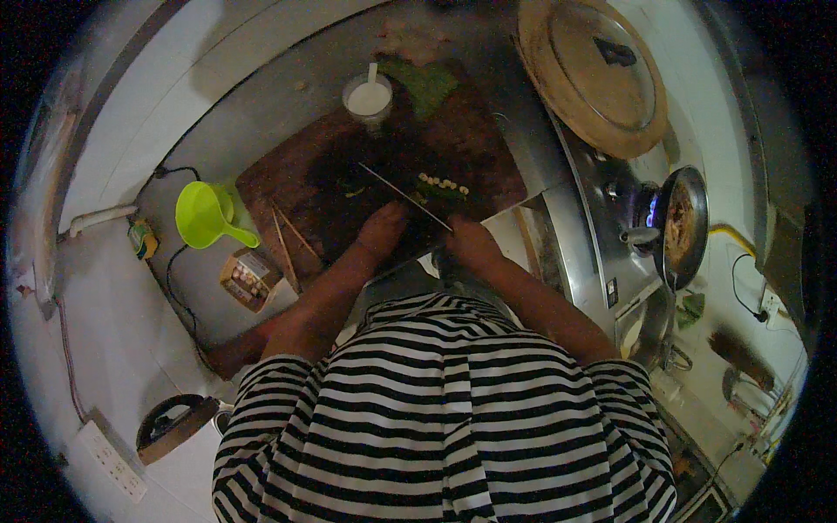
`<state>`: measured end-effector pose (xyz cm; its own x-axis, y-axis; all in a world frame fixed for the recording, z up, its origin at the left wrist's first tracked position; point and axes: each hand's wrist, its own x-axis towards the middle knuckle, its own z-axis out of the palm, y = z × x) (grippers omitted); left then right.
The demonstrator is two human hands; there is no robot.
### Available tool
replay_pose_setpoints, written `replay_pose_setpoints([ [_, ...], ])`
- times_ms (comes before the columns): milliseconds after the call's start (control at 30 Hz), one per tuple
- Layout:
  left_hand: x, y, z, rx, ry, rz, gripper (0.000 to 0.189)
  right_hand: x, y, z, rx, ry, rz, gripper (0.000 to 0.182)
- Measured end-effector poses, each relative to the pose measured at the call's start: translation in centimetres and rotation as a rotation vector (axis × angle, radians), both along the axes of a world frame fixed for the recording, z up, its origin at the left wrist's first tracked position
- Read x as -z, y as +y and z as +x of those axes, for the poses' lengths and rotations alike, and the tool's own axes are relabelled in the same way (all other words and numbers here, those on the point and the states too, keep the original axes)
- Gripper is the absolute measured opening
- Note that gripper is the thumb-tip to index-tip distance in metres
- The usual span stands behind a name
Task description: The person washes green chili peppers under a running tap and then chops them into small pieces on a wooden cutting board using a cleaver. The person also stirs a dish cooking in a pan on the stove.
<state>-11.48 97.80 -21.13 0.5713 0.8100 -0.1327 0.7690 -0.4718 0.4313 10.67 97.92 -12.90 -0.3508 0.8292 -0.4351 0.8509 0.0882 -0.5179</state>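
Observation:
In my right hand is a knife, its long thin edge catching the light and slanting up to the left. My left hand rests on the dark wooden cutting board, just left of the blade; its fingertips are in shadow, and I cannot tell whether they press on anything. Right of the blade lies a short row of pale round slices with some green pieces beside them. A small green scrap lies to the left of the blade.
A cup of white contents and a green leafy heap stand farther back. Left are a lime-green dipper, wooden chopsticks and an open box. Right, a frying pan sits by a lit gas flame, below a large lid.

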Motion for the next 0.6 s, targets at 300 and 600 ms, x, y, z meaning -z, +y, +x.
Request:
replay_pose_setpoints([
  [300,-7.3,0.9,0.6,-0.037,0.123,-0.21,0.039,-1.0,1.8,-2.8,0.087,-0.121,-0.218,0.032],
  [600,-5.4,1.4,0.3,-0.107,-0.132,-0.301,0.042,-1.2,1.2,-0.8,0.081,-0.002,-0.015,0.026],
])
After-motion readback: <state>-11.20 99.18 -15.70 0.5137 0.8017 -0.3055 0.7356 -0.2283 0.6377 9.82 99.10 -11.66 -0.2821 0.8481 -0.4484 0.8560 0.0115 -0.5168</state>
